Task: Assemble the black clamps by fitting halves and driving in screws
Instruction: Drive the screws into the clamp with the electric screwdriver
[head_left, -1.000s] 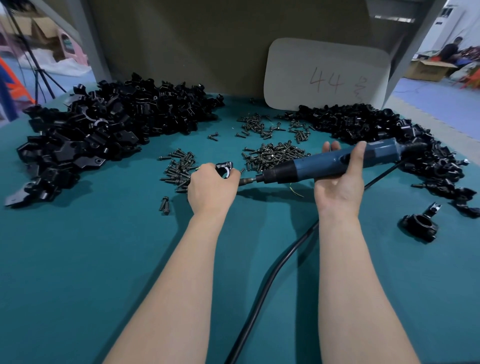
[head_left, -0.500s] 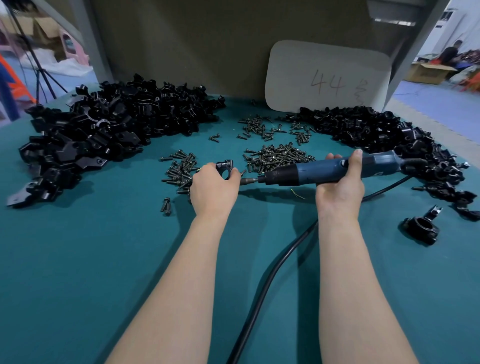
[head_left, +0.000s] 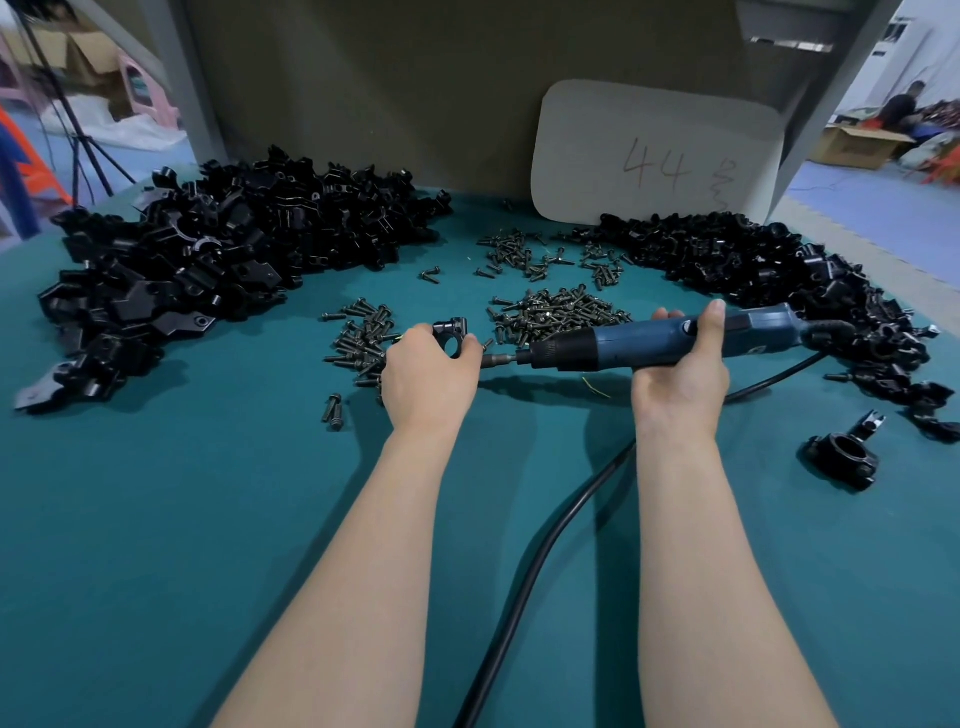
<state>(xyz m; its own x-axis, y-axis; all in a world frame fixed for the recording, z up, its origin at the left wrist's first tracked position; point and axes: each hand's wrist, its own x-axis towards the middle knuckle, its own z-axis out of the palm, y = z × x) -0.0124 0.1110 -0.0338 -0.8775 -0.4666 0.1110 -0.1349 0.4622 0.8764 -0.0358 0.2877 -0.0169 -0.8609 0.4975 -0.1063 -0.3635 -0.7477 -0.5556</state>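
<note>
Here, from the head view, two hands are over the green table; the left hand pinches one black clamp, a small glossy ring with a round bore, just beside the loose screws, too many to count; the right hand curls round one blue screwdriver, its bit pointing at the clamp's right side; two heaps of black halves lie behind, a left heap and a right heap; one finished clamp lies apart, far right.

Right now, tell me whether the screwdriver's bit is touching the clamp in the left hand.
Cannot tell. Head view: the bit ends at the left hand, which hides that side of the clamp.
</note>
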